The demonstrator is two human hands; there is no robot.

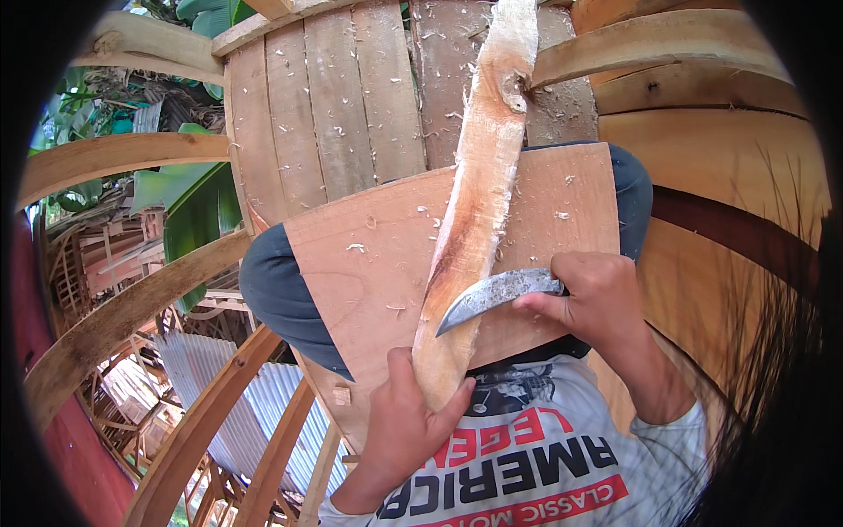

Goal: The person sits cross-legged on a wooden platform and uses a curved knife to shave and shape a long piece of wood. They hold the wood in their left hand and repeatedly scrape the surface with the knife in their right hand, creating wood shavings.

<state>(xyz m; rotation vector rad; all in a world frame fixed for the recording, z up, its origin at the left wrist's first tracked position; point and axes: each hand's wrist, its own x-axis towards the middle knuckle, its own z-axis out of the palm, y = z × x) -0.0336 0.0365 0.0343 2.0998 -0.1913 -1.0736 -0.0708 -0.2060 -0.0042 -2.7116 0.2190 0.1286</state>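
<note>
Wooden stave (479, 189), long, pale and rough-hewn with a dark knot near its far end, lies lengthwise across a flat reddish board (369, 263) that rests on the person's lap, running from the near centre of the scene up toward the far edge. The left hand (408, 430) is wrapped around the stave's near end, thumb up along its left side and fingers curled round the right, holding it firmly against the board. The right hand (597, 299) is closed on the handle of a curved knife (492, 297), whose worn grey blade reaches leftward and lies against the stave's right edge just beyond the left hand. A darker, freshly cut streak shows on the stave's left face beside the blade. Small pale wood shavings (356, 248) are scattered over the board and over the plank wall (334, 105) of vertical boards at the far side. The person's knees, in dark trousers (281, 294), show at the left and right of the board, and a grey printed shirt (544, 448) fills the near centre. Curved wooden ribs (132, 307) sweep across the left of the scene, with green leaves (189, 202) and corrugated metal roofing (255, 395) visible beyond and below them. More bent timbers (667, 39) cross the far right.
</note>
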